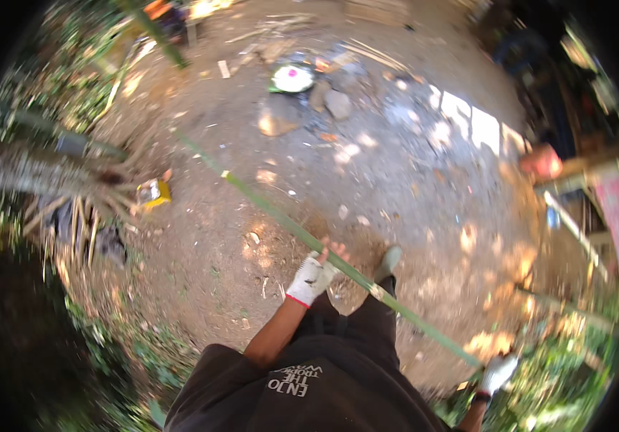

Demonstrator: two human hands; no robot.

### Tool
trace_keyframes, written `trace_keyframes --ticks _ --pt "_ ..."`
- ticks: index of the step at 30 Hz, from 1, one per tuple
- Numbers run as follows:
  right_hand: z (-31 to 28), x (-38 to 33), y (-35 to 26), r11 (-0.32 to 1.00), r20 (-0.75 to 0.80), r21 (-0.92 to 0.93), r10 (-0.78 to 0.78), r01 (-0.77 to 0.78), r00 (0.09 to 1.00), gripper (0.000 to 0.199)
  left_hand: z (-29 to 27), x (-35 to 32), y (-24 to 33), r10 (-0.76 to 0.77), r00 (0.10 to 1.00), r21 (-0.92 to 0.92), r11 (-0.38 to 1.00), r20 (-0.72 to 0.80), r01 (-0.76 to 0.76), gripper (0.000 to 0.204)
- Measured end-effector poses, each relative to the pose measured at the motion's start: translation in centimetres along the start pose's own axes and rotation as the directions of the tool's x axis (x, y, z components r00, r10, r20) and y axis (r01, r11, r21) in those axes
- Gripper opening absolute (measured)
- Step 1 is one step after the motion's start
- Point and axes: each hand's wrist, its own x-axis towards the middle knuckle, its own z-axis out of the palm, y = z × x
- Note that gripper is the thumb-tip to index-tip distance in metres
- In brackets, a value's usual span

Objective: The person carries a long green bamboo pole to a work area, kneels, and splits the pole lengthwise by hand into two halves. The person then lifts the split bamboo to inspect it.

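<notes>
A long green bamboo pole [273, 210] slants across in front of me, from the far left down to the near right, with pale rings at its joints. Near its middle, my left hand [313, 277], in a white glove with a red cuff and bare fingertips, is closed around it. At the pole's near right end is my right hand [498, 373], also in a white glove, with a dark band at the wrist. That hand is blurred, but it looks closed on the pole's end. My boot [388, 263] stands on the dirt beyond the pole.
A tree trunk [36, 173] rises at the left, with cut sticks [82, 230] and a yellow box [154, 193] beside it. Farther off are stones [337, 104], a white-topped round thing [293, 78] and wood strips [375, 55]. A red container [541, 163] stands at the right.
</notes>
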Motion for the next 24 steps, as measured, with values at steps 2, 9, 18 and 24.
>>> trace_keyframes --ticks 2,9,18,24 --pt "0.1 -6.9 3.9 0.962 -0.33 -0.071 -0.271 0.262 0.904 0.039 -1.2 -3.2 1.9 -0.086 0.996 0.091 0.992 -0.019 0.088 0.035" --pt "-0.5 -30.9 11.1 0.964 -0.085 0.038 0.265 -0.263 0.96 0.033 -3.3 -14.8 7.9 -0.233 0.971 0.464 0.855 -0.056 0.231 0.02" --pt "1.4 -44.6 19.3 0.677 0.132 0.46 0.587 -0.574 0.799 0.031 -3.9 -22.4 5.5 -0.488 0.872 0.429 0.779 -0.042 0.457 0.024" --pt "3.1 -47.3 21.9 0.772 0.124 0.377 0.505 -0.511 0.854 0.02 -8.2 -26.7 0.9 -0.522 0.852 0.467 0.744 -0.039 0.477 0.027"
